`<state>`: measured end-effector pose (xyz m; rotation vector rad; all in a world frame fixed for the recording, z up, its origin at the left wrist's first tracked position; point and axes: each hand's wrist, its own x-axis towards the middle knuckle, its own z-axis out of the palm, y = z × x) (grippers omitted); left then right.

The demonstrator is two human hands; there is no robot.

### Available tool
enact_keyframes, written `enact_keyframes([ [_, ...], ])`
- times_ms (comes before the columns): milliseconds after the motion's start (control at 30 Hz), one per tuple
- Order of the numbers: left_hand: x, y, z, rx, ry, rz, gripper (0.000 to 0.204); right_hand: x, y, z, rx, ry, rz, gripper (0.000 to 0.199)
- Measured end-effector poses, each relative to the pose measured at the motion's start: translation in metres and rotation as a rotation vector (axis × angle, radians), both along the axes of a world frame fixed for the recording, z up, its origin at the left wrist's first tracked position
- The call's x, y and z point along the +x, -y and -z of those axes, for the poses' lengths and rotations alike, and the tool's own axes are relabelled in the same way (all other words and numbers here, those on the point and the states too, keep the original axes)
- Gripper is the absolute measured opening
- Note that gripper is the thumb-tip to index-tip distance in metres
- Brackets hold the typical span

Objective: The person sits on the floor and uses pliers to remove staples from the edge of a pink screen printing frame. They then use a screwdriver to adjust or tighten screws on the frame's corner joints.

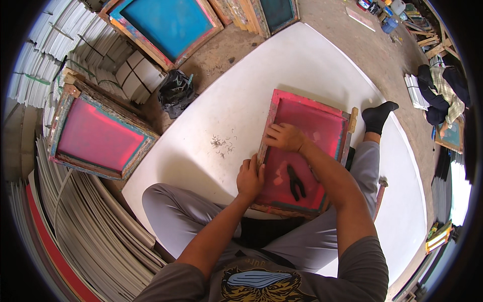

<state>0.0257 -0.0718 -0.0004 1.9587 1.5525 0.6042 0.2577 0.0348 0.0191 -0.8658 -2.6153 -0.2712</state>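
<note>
both hands' fingers (274, 132) curl gripping the red screen frame's (265, 135) left rail.

- this is looking like a screen-printing workshop, with wooden printing frames lying about: a pink-meshed screen frame (95, 133) and a blue-meshed screen frame (166, 25) are leaning at the side.
- stacks of white sheets (48, 48) are piling up along the wall.
- a bare, stained concrete floor (347, 45) is showing around a large white board (297, 65).
- paint pots (390, 15) are standing at the far edge.
</note>
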Motion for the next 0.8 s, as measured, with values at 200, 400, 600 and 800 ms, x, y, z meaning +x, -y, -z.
enact_keyframes([
  [200, -0.0001, -0.0004, -0.0031, 0.002, -0.01, 0.002, 0.05, 0.0034, -0.0069, -0.0021, -0.009, -0.028, -0.068, 0.013],
  [400, -0.0002, -0.0006, -0.0052, -0.001, -0.013, -0.002, 0.05, 0.0033, -0.0087, -0.0037, 0.006, 0.013, -0.087, 0.012],
  [600, 0.0005, -0.0015, -0.0056, -0.017, -0.022, -0.003, 0.05, -0.0005, -0.0091, 0.0009, 0.053, 0.063, -0.045, 0.007],
  [800, 0.0001, -0.0006, -0.0061, -0.013, -0.012, -0.005, 0.049, -0.0031, -0.0057, -0.0032, 0.024, 0.038, -0.025, 0.006],
])
